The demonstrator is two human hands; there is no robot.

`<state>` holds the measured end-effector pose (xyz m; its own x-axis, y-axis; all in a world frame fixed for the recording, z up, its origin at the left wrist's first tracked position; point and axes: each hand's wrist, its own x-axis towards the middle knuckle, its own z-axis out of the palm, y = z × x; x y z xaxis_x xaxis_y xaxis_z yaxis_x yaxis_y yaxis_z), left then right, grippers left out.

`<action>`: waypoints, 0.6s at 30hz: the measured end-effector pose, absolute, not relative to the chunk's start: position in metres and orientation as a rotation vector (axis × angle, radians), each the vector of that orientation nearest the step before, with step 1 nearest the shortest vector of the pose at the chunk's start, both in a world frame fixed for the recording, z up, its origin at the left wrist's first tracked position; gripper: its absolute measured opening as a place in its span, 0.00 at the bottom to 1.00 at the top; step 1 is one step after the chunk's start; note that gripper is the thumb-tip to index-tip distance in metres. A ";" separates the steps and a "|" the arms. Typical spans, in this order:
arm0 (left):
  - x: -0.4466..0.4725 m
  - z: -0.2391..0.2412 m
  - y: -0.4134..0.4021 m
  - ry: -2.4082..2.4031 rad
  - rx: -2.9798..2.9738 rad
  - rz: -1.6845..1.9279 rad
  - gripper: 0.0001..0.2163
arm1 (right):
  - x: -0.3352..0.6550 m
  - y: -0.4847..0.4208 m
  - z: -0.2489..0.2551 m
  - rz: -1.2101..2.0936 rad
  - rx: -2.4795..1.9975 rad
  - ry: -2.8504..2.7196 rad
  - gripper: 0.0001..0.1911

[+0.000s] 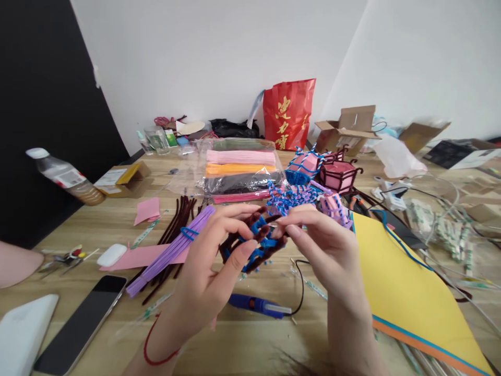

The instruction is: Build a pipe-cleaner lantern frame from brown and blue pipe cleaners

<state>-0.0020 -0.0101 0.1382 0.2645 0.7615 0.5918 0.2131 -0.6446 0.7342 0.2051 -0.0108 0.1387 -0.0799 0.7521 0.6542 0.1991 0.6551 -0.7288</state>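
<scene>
Both hands meet over the middle of the table around a small frame of brown and blue pipe cleaners (260,245). My left hand (219,261) grips the frame from its left side, thumb and fingers closed on it. At its upper right edge, my right hand (324,245) pinches a brown pipe cleaner end between thumb and forefinger. The fingers hide part of the frame. Below it lies a blue hot glue gun (258,305) with a black cord. Purple pipe cleaners (168,253), tied with a blue one, lie left of my left hand, across brown pipe cleaners (178,222).
Behind stand pink lantern-like pieces (338,175) and a plastic pack of coloured pipe cleaners (240,167). Yellow sheets (410,282) lie right. A phone (82,324), a bottle (64,175) and another person's arm (18,263) are left. A red bag (288,115) stands at the wall.
</scene>
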 end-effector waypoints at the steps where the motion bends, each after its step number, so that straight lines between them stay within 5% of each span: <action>1: -0.002 0.138 -0.010 0.869 2.028 1.361 0.04 | 0.207 -0.010 0.138 0.585 -0.787 -1.622 0.09; 10: 0.001 0.140 -0.008 0.754 2.065 1.144 0.05 | 0.217 -0.009 0.142 0.649 -0.728 -1.760 0.08; 18: 0.005 0.136 -0.007 0.692 1.957 1.139 0.04 | 0.214 -0.005 0.142 0.329 -0.652 -1.934 0.05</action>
